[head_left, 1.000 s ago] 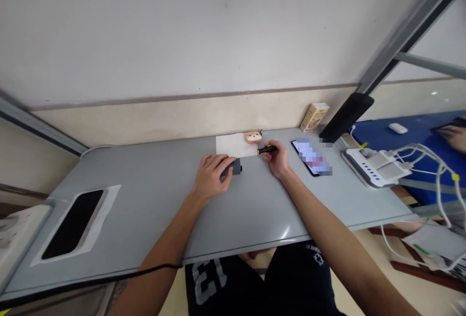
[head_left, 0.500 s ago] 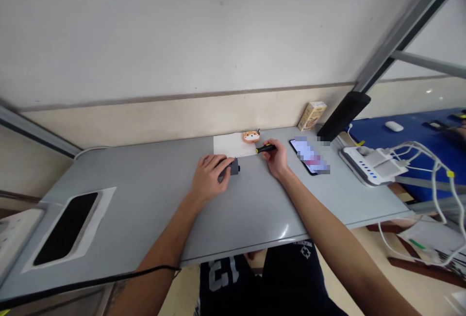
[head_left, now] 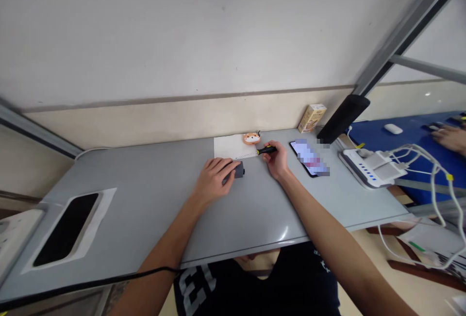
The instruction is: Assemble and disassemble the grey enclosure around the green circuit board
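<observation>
The grey box (head_left: 239, 170), on the desk (head_left: 145, 175) within the half-curled left hand (head_left: 212, 180), has just shifted slightly rightward, so the screwdriver (head_left: 267, 150) (its handle clasped in the curled right hand (head_left: 278, 161)) seems apart from it, not engaged.

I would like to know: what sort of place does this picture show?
Probably a shared room, perhaps a dormitory, though I cannot be certain. A grey desk stands against the wall between metal posts, a white power strip carries several plugs, and another person's hand rests at a neighbouring blue surface.
</observation>
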`<state>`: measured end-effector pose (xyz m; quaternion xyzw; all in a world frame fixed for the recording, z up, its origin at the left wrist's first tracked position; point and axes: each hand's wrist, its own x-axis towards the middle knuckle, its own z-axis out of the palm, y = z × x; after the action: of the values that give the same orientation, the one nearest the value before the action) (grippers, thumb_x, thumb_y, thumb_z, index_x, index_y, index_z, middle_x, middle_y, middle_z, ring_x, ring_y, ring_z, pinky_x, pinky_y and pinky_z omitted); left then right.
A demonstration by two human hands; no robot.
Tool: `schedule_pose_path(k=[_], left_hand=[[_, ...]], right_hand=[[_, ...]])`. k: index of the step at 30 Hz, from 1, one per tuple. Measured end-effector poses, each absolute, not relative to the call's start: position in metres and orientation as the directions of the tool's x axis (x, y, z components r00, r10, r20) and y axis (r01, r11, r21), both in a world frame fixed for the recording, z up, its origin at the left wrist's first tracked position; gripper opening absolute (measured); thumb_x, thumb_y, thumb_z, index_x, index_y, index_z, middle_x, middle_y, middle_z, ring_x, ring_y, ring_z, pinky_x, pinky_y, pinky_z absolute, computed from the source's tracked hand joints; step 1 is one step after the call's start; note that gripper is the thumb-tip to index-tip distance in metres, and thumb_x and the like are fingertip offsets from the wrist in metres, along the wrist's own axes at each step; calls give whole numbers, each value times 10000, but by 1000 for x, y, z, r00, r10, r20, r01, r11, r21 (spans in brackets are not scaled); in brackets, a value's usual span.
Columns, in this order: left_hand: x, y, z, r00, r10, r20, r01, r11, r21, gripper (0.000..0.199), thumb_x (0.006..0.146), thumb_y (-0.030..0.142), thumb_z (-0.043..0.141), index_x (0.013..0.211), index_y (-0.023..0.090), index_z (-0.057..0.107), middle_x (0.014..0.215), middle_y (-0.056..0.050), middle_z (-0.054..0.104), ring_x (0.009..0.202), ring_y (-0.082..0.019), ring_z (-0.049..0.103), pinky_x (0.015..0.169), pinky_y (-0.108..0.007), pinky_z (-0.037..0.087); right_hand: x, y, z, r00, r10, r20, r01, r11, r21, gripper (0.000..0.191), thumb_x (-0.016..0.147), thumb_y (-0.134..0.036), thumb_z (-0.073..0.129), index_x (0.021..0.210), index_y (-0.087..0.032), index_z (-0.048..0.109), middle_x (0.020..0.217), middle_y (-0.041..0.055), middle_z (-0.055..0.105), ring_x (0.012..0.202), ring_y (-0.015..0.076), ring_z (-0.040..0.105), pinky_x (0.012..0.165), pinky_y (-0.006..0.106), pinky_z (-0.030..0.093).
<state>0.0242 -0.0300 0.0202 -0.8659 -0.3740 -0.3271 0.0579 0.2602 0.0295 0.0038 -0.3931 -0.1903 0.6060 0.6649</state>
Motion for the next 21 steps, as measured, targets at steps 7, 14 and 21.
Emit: schedule_pose_path(k=[7, 14, 21], left_hand=[[23, -29, 21, 502, 596, 627, 668, -727, 158, 296, 984, 182, 558, 1250, 229, 681, 1148, -68, 758, 1007, -225, 688, 902, -399, 498], [21, -30, 22, 515, 604, 609, 675, -723, 146, 325, 989, 194, 553, 1281, 242, 685, 1137, -72, 751, 991, -225, 689, 888, -396, 504], [21, -29, 18, 529, 599, 601, 655, -739, 160, 383, 991, 178, 557, 1356, 247, 652, 1180, -78, 735, 1019, -227, 675, 901, -407, 511]], right_hand=[[261, 30, 3, 197, 955, -223, -656, -41, -754, 135, 695, -313, 690, 724, -214, 605, 684, -22, 629, 456, 71, 421, 389, 228, 304], [260, 30, 4, 191, 955, -229, -649, -52, -759, 143, 697, -322, 692, 720, -215, 600, 671, -20, 622, 461, 78, 425, 394, 238, 302], [259, 29, 5, 190, 953, -236, -649, -58, -758, 137, 685, -321, 690, 719, -218, 608, 661, -19, 620, 452, 77, 410, 385, 233, 293]])
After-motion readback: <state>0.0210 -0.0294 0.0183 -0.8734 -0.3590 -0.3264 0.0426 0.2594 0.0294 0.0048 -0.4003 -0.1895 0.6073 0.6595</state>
